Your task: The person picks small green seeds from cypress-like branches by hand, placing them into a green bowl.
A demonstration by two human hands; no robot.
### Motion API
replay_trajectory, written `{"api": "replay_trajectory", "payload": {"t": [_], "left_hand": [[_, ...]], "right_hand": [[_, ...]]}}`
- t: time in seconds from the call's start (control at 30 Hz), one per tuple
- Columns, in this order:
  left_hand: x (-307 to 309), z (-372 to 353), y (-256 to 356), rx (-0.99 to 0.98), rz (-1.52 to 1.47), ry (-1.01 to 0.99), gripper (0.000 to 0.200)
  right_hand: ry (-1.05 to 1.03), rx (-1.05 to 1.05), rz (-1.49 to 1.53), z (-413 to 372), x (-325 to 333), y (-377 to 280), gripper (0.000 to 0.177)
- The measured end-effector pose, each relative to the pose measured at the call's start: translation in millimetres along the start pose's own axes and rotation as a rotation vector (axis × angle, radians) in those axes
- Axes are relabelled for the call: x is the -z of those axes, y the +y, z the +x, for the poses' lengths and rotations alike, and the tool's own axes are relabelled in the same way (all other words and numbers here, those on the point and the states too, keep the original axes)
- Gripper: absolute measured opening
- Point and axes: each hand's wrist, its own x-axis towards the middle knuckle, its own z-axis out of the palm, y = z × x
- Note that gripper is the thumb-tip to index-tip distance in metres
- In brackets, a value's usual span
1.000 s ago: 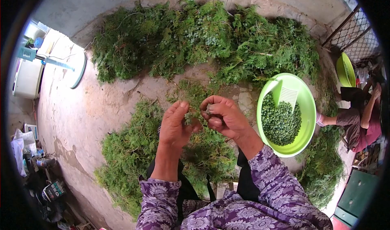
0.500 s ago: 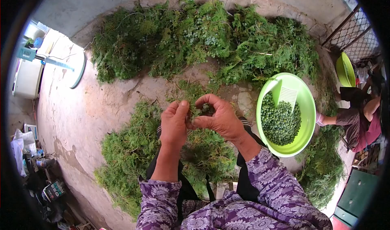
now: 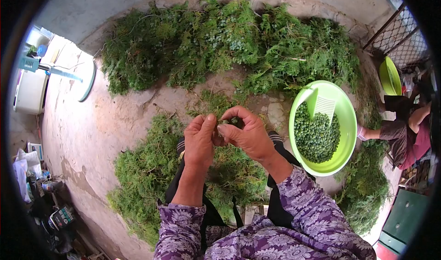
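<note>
My left hand (image 3: pixel 198 143) is closed, its thumb and forefinger pinching a small evergreen sprig (image 3: pixel 221 121), mostly hidden by the fingers. Close against it, my right hand (image 3: pixel 250 136) is curled, thumb and forefinger meeting at the sprig. Small green bits that look like berries show inside the curl of the right fingers. To the right stands a light green basin (image 3: pixel 347 143) with a ribbed panel inside, holding a heap of round green berries (image 3: pixel 317 138). Below both hands, cut evergreen branches (image 3: pixel 147 168) lie on the floor between and beside my legs.
A long pile of berry-bearing evergreen branches (image 3: pixel 220 39) lies along the wall. More branches (image 3: pixel 365 191) are beyond the basin. At right sits another person (image 3: pixel 413 136) near a second green basin (image 3: pixel 389 76). A fan stand (image 3: pixel 85 81) is at left, above assorted clutter (image 3: pixel 53 209).
Less green shows between my hands, and the right thumb has lifted toward the left fingertips. The view has shifted slightly; the basin and branch piles stay in place.
</note>
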Motion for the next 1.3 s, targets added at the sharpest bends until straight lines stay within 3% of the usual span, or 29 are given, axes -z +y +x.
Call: {"api": "replay_trajectory", "payload": {"t": [0.2,0.3,0.47,0.5,0.53,0.57,0.6,0.63,0.7,0.73,0.83,0.87,0.93,0.97,1.0,1.07,1.1,1.13,1.17,1.2,1.27,1.3], "left_hand": [[-2,-4,2,0.152,-0.212,-0.053,0.019],[-5,-7,6,0.195,-0.244,-0.011,0.018],[1,-8,4,0.233,-0.389,-0.11,0.016],[0,-7,5,0.231,-0.391,-0.108,0.016],[-1,-6,6,0.239,-0.388,0.016,0.017],[-2,-4,7,0.244,-0.387,0.141,0.017],[1,-4,9,0.237,-0.396,0.149,0.017],[6,-2,13,0.163,-0.375,0.087,0.017],[12,-1,15,0.07,-0.266,0.0,0.018],[13,-2,15,0.075,-0.268,-0.005,0.018],[5,-12,18,-0.073,0.49,-0.008,0.02],[5,-14,14,-0.067,0.471,-0.011,0.02],[12,-16,-3,-0.434,1.266,-0.292,0.011],[16,-15,-15,-0.375,1.571,-0.504,0.014],[15,-23,-19,-0.369,1.557,-0.509,0.014],[11,-40,-28,-0.167,1.712,-0.91,0.027],[10,-43,-27,-0.107,1.755,-0.939,0.037],[11,-42,-25,-0.112,1.747,-0.943,0.037],[14,-38,-21,-0.137,1.746,-0.829,0.036],[19,-34,-17,-0.159,1.742,-0.716,0.036],[26,-30,-12,-0.246,1.721,-0.617,0.033],[29,-31,-8,-0.266,1.716,-0.561,0.033]], "right_hand": [[-0.013,-0.069,0.226,3,2,8,0.018],[-0.019,-0.065,0.236,2,2,8,0.019],[0.0,-0.078,0.215,-2,-4,4,0.017],[0.011,-0.079,0.228,-3,-5,3,0.016],[0.009,-0.082,0.225,-6,-8,-1,0.016],[-0.043,-0.048,0.037,-13,-12,-7,0.015],[-0.101,-0.016,-0.151,-18,-15,-10,0.014],[-0.11,-0.017,-0.154,-20,-14,-4,0.014],[-0.18,-0.134,0.222,-23,-12,8,0.011],[-0.172,-0.132,0.219,-24,-7,6,0.011],[-0.041,-0.141,0.67,-22,28,-16,0.009],[-0.049,-0.089,0.763,-26,44,-18,0.009],[0.109,0.006,0.829,-45,71,-30,0.01],[0.22,0.068,0.772,-58,90,-34,0.01],[0.33,0.13,0.713,-71,110,-37,0.01],[0.673,0.264,0.295,-94,140,-47,0.012],[0.831,0.256,0.016,-104,160,-46,0.015],[0.979,0.246,-0.265,-112,182,-43,0.017],[1.048,0.135,-0.742,-121,204,-40,0.028],[1.053,0.136,-0.748,-136,245,-23,0.028],[0.849,-0.069,-2.026,-160,322,7,0.035],[0.839,-0.062,-2.031,-161,324,-1,0.035]]}}
